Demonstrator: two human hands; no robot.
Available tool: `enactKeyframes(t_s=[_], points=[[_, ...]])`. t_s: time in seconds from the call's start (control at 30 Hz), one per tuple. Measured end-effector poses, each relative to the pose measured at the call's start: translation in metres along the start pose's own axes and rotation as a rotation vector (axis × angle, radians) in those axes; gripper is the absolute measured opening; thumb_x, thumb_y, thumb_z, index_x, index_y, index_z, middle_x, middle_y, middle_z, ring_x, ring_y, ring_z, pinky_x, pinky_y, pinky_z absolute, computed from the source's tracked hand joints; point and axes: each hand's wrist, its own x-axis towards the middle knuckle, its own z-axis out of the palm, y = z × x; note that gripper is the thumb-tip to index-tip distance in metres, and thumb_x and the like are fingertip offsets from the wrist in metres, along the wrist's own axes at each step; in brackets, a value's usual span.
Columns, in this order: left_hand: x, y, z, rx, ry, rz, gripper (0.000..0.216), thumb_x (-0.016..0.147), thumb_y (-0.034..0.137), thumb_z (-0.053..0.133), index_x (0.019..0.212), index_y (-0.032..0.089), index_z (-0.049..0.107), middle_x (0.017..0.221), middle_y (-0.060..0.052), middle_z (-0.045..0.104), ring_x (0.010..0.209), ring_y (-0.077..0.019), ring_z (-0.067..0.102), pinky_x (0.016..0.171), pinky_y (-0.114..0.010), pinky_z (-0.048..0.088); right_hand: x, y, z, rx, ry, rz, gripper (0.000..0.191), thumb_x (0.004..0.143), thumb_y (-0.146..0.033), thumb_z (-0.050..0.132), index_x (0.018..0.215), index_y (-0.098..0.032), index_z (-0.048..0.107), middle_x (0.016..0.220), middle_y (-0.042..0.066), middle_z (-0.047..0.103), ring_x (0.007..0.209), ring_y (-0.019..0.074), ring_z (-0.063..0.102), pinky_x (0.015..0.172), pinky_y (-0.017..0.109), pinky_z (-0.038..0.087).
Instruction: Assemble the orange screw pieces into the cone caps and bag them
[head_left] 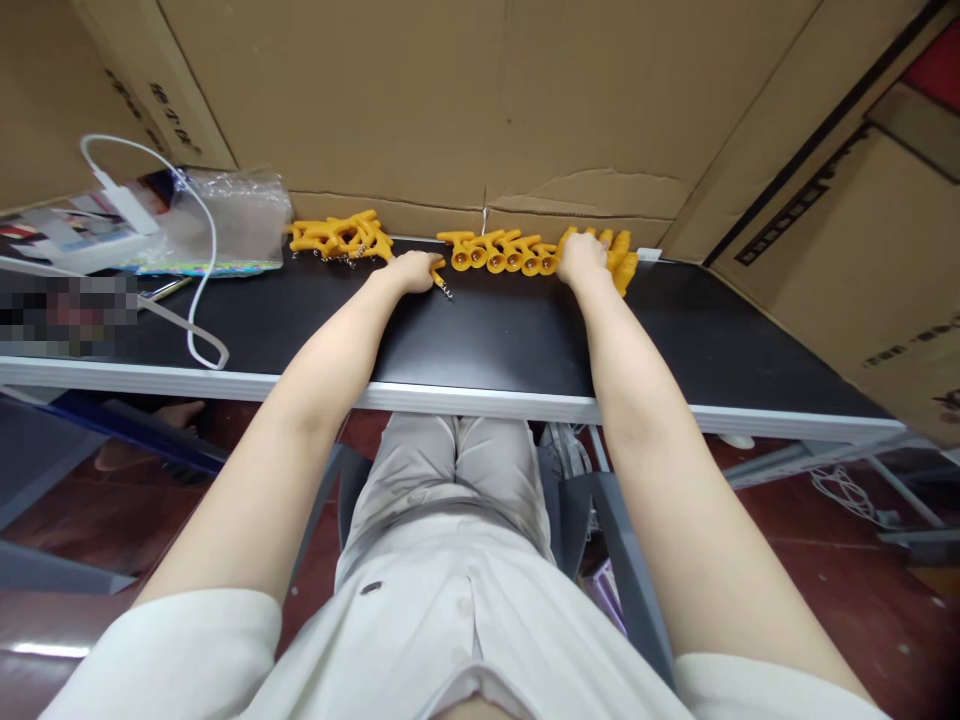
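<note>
My left hand point(411, 272) is closed on a yellow-handled corkscrew point(440, 282), its metal spiral pointing down and to the right. A tangled pile of similar yellow corkscrews point(337, 236) lies just left of that hand. In the middle stands a row of yellow funnel-shaped parts point(495, 257), their round openings facing me and their arms pointing back. At the right end of the row, my right hand point(582, 256) has its fingers curled down among the yellow parts. Whatever it grips is hidden behind the hand. More yellow parts point(622, 262) lie close on its right.
The black tabletop point(495, 335) ends in a silver front edge point(480, 398). Cardboard walls point(480, 110) rise behind and at the right. On the left are a clear plastic bag point(232, 215), a white cable point(212, 235) and a blurred-out patch.
</note>
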Motion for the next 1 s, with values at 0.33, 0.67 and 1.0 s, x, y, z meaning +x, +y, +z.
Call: enactKeyframes(t_s=[0.33,0.67,1.0], points=[[-0.002,0.005,-0.001,-0.014,0.066,0.105,0.076,0.089,0.01,0.055,0.163,0.025,0.067,0.164,-0.01,0.069,0.155,-0.0312,0.063,0.129,-0.038,0.049,-0.007,0.01,-0.001,0.108,0.022,-0.017,0.043,0.105,-0.01,0.06,0.145,-0.001,0.072,0.149,0.03,0.071,0.151,0.042,0.063,0.13,0.062,0.045],[-0.006,0.006,-0.009,-0.001,0.057,0.127,0.063,0.092,0.012,0.057,0.15,0.024,0.077,0.151,-0.008,0.078,0.143,-0.0283,0.071,0.121,-0.031,0.053,-0.013,0.021,-0.003,0.275,-0.089,0.102,0.045,0.102,-0.013,0.069,0.146,0.0,0.072,0.144,0.03,0.074,0.142,0.0404,0.07,0.12,0.046,0.054],[-0.01,0.018,-0.014,0.034,0.001,0.169,0.065,0.094,0.028,0.063,0.158,0.022,0.072,0.147,-0.01,0.078,0.14,-0.0321,0.071,0.122,-0.031,0.051,-0.022,0.011,-0.002,0.348,-0.192,-0.038,0.04,0.098,-0.019,0.081,0.135,-0.008,0.077,0.137,0.021,0.08,0.132,0.0346,0.076,0.118,0.042,0.057]])
